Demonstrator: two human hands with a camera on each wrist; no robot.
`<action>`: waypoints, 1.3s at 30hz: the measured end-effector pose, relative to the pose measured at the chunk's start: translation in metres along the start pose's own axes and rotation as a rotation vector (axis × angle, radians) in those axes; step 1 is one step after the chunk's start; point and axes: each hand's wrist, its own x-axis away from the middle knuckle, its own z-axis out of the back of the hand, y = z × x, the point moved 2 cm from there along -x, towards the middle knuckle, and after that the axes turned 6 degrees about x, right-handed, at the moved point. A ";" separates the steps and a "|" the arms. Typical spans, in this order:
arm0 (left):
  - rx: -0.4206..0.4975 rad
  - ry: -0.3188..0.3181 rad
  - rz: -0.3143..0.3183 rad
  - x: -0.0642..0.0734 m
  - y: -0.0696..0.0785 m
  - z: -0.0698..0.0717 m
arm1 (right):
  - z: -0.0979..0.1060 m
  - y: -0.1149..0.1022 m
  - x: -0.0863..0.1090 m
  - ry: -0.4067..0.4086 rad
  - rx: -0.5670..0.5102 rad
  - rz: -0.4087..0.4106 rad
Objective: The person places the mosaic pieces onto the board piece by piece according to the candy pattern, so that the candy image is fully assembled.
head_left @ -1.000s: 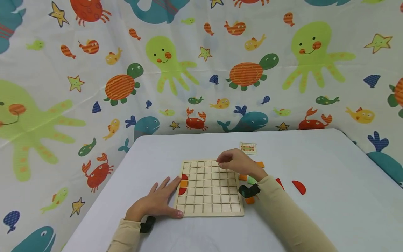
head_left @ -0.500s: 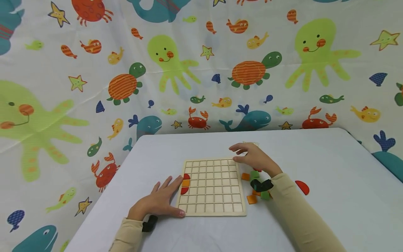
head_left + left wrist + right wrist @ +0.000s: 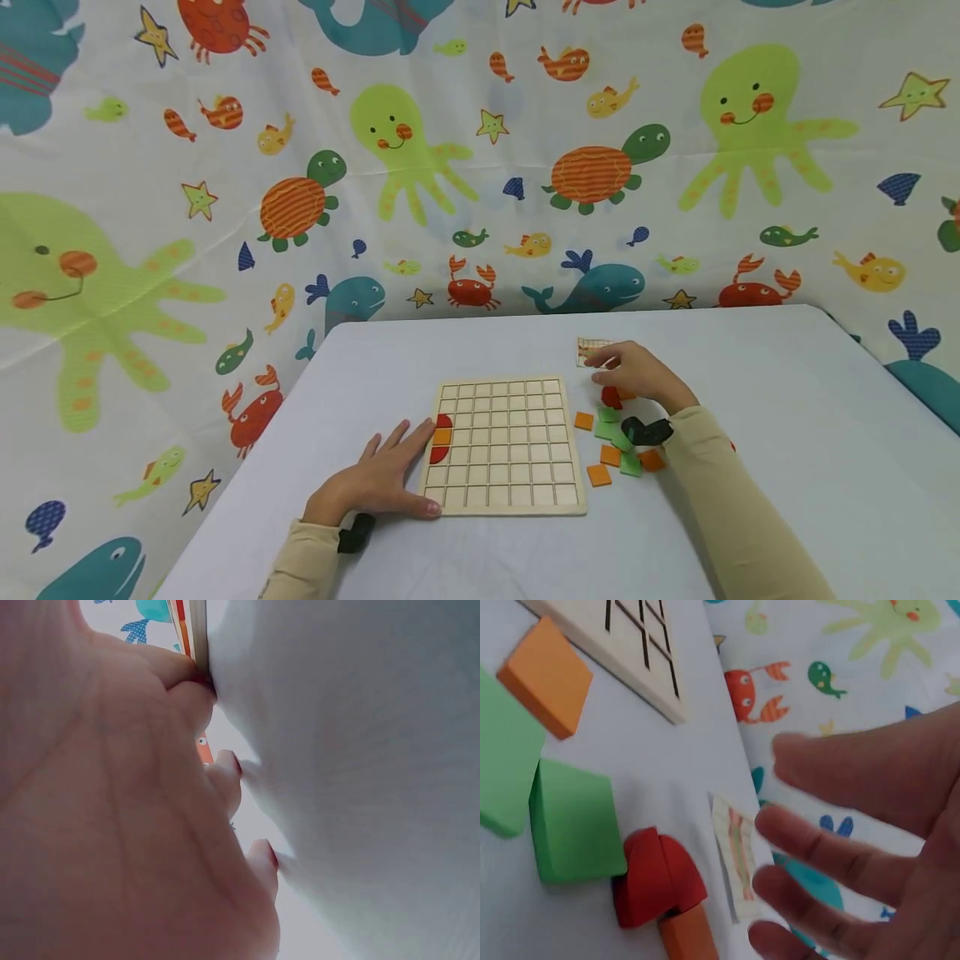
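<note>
A wooden grid board (image 3: 510,479) lies on the white table. In its left column sit two red curved pieces with an orange square piece (image 3: 443,437) between them. My left hand (image 3: 371,487) rests spread at the board's left edge, thumb near the lower corner. Beyond the board's right side my right hand (image 3: 643,375) hovers with parted, slightly bent fingers and nothing between them. Behind its fingertips is a small picture card (image 3: 586,354), partly covered in the head view. Below the hand lie red pieces (image 3: 660,874) and a green piece (image 3: 581,825).
Several loose green and orange pieces, such as an orange square (image 3: 599,475), are scattered right of the board. The right forearm (image 3: 727,492) passes over the table there. A curtain (image 3: 480,167) printed with sea animals hangs behind the table.
My right hand has moved right, from above the board's far right part to over the loose pieces near the card, and its fingers have spread. The left hand keeps its place at the board.
</note>
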 end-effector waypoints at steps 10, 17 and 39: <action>0.002 -0.004 -0.001 0.000 0.000 0.000 | 0.002 0.022 0.003 -0.085 0.014 -0.059; 0.005 0.003 -0.008 0.000 0.001 0.000 | 0.001 0.033 0.001 -0.108 0.013 -0.068; 0.003 0.004 0.000 0.001 0.001 -0.001 | -0.007 0.030 -0.007 0.056 0.014 -0.051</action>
